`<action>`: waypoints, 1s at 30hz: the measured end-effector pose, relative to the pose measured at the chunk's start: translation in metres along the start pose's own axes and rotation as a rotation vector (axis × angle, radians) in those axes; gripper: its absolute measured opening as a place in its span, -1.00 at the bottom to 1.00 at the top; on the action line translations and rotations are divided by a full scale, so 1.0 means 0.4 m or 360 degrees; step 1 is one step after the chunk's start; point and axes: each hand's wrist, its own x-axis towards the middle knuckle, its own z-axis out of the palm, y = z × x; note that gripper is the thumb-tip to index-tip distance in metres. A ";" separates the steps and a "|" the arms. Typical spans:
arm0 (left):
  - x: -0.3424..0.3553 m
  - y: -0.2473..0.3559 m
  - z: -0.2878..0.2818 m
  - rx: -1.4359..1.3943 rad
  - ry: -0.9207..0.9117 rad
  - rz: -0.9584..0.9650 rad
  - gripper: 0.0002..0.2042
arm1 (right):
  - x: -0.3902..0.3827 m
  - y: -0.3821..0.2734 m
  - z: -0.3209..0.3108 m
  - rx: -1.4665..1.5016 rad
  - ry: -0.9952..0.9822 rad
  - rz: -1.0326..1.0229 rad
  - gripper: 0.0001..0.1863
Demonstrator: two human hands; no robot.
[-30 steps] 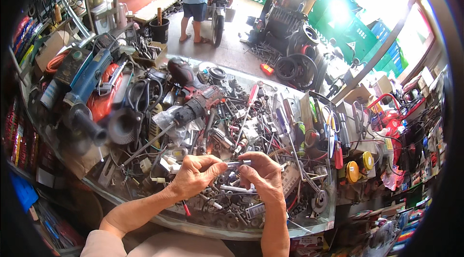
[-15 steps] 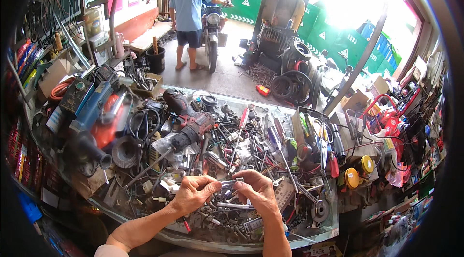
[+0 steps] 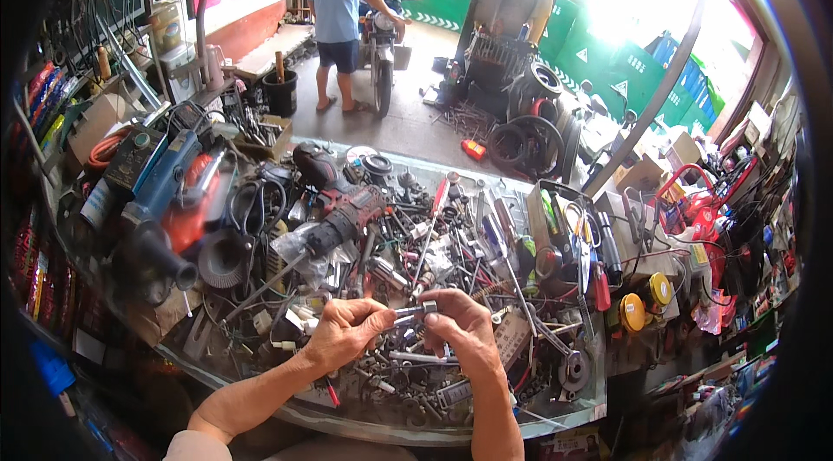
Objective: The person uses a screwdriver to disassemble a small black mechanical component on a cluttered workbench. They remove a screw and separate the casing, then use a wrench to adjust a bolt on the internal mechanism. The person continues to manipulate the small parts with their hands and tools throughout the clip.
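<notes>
We note a silver-grey bolt (image 3: 415,312) between the left hand (image 3: 343,333) and right hand (image 3: 460,329). On the bench (image 3: 555,413): blue drill (image 3: 165,173), dark red-and-black drill (image 3: 334,214), red-handled screwdriver (image 3: 439,197), two yellow discs (image 3: 646,300). Green barriers (image 3: 607,53) carry white triangles.

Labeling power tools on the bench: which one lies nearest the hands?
The dark red-and-black drill, just beyond the left hand; the blue tools lie farther left.

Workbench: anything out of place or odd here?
Nothing is sorted: the workbench is heaped with loose bolts, screwdrivers and power tools. Both hands, left hand and right hand, pinch a small metal part above the pile. No visible damage or spill.
</notes>
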 end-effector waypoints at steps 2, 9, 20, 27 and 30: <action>0.002 -0.003 0.000 0.0010 0.0003 0.0042 -0.78 | 0.003 -0.018 0.015 -0.0113 0.0106 0.0118 -0.70; 0.002 0.002 -0.001 -0.0007 0.0005 -0.0020 -0.78 | 0.003 0.002 0.008 -0.0057 0.0035 0.0077 -0.77; 0.002 -0.004 0.006 0.0116 0.0012 0.0066 -0.78 | 0.011 0.019 0.003 -0.0165 0.0118 0.0232 -0.77; -0.002 -0.007 0.004 0.0094 -0.0004 -0.0001 -0.78 | 0.006 0.010 -0.008 0.0221 -0.0055 0.0101 -0.81; -0.004 -0.003 0.019 0.0158 0.0035 0.0104 -0.79 | 0.011 0.020 -0.017 0.0196 0.0000 0.0109 -0.85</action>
